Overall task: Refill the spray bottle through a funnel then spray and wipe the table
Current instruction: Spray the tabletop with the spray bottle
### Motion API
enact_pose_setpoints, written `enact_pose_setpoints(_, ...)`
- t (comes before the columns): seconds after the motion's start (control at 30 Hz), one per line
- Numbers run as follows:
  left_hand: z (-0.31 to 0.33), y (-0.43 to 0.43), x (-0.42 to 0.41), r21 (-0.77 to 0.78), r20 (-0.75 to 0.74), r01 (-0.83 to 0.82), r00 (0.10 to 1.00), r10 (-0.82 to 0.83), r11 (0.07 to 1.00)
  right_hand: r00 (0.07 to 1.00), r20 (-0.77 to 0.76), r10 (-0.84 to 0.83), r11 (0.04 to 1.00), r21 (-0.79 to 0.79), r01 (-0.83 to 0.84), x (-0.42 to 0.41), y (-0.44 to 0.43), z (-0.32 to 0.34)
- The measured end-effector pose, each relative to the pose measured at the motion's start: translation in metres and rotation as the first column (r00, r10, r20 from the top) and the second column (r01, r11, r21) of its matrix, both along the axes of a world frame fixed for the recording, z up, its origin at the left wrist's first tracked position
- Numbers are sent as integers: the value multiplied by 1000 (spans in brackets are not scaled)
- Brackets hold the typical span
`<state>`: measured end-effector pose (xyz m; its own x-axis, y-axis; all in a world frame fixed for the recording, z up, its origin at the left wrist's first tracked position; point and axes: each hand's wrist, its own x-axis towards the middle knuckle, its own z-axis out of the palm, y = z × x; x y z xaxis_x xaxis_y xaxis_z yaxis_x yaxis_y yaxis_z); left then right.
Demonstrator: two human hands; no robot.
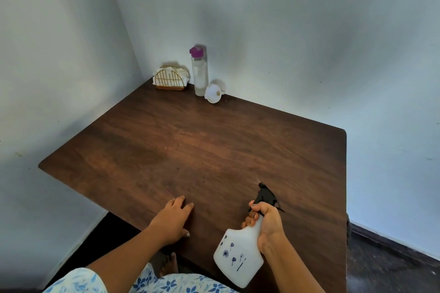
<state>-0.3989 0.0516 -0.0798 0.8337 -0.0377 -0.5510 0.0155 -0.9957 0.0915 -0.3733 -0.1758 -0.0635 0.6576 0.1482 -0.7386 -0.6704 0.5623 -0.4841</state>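
White sprayer tilts nozzle-forward in the right hand, fingers wrapped round its neck to aim ahead, while the left hand, fingers flat and empty, braces on the surface.

Broad bare tabletop through the centre, open from 9 to 3 o'clock. Crowded only at 12 o'clock, in the far corner: napkin holder, tall bottle and funnel lined up against the walls (which close off 10 through 1). Blocked near 6 o'clock by the hands: left flat at the edge, right gripping the spray bottle.
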Motion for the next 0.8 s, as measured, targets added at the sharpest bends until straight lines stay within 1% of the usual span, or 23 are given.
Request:
enact_pose_setpoints(0.2,2,-1,2,4,-5,14,1000,-14,1000,1000,-19,-10,1000,-3,10,-2,-3,-5)
enact_pose_setpoints(0.3,2,-1,4,8,2,17,1000,-17,1000,1000,-6,-9,1000,29,10,-2,-3,-5)
enact_pose_setpoints(0.37,1,-1,4,16,8,20,1000,-20,1000,1000,18,4,1000,20,-5,0,-3,-4)
enact_pose_setpoints(0.5,2,-2,5,28,16,34,999,-35,999,995,83,62,997,-49,-58,6,-1,-1)
enact_pose_setpoints(0.6,3,-1,6,24,19,44,999,-45,999,979,164,124,986,-129,-103,11,0,6)
enact_pose_setpoints(0.7,3,0,8,25,23,57,998,-57,998,947,260,189,971,-193,-141,17,3,12)
enact_pose_setpoints(0.8,4,2,11,24,10,61,998,-62,998,896,354,266,949,-260,-179,22,11,18)
